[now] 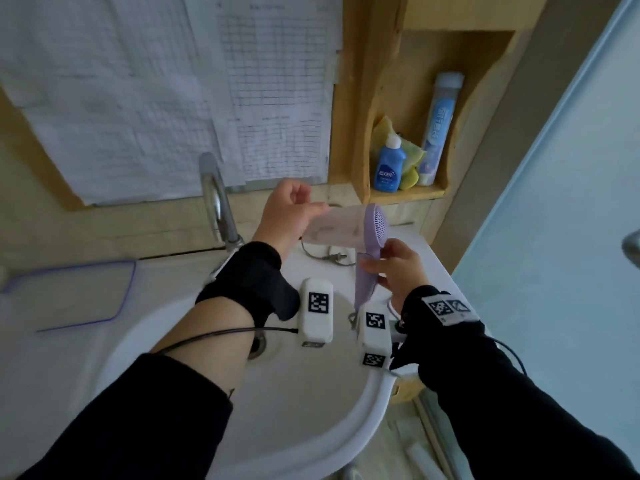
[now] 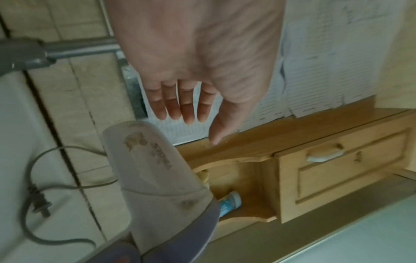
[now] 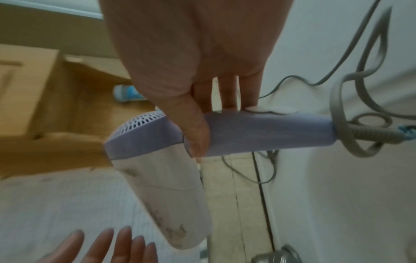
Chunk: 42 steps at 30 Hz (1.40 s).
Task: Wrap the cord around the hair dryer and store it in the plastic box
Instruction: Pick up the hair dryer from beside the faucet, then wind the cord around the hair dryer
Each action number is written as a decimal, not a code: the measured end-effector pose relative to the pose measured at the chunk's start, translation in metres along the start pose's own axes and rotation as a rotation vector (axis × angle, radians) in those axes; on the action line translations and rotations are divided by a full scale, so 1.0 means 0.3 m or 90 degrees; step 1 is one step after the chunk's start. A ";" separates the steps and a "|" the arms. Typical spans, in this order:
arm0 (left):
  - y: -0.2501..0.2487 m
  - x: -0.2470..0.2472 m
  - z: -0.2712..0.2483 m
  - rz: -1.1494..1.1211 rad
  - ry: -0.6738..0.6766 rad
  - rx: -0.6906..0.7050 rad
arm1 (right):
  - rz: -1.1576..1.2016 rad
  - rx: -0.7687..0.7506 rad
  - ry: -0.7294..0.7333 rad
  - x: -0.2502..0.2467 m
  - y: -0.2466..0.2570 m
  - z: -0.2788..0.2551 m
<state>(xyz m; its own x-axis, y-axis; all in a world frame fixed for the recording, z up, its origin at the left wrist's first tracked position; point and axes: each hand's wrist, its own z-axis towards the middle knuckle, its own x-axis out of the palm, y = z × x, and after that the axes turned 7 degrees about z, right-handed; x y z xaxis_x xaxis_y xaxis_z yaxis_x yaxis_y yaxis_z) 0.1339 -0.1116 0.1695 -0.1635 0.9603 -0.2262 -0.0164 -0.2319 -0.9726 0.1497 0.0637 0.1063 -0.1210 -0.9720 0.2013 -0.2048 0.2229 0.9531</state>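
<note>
My right hand (image 1: pixel 388 261) grips the purple handle of the hair dryer (image 1: pixel 367 244) and holds it up over the sink ledge; the right wrist view shows thumb and fingers wrapped round the handle (image 3: pixel 258 133). The white barrel (image 2: pixel 153 160) points left toward my left hand (image 1: pixel 298 209), which hovers open just beyond the barrel's mouth with straight fingers (image 2: pixel 189 113) and holds nothing. The grey cord (image 3: pixel 351 99) loops loosely off the handle's end and trails onto the ledge, where the plug (image 1: pixel 337 258) lies. A clear plastic box with a blue rim (image 1: pixel 130 289) sits left of the basin.
A chrome faucet (image 1: pixel 218 202) rises behind the white basin (image 1: pixel 311 427). A wooden shelf (image 1: pixel 405 194) at the right holds a blue bottle (image 1: pixel 389 168) and a tall tube (image 1: pixel 438 129). Paper sheets cover the wall behind. A pale glass door (image 1: pixel 554 237) stands at the far right.
</note>
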 end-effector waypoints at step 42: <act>0.336 -0.887 -0.579 0.074 -0.202 -0.149 | -0.724 -0.093 0.605 0.668 -0.085 -0.279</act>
<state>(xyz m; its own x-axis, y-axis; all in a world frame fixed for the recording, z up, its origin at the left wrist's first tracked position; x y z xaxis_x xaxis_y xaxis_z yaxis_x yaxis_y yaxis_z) 0.3470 -0.3634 0.1221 -0.4473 0.8257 -0.3437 0.2392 -0.2599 -0.9355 0.2121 -0.1428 0.1412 0.7074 -0.3123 -0.6341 0.3512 -0.6233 0.6987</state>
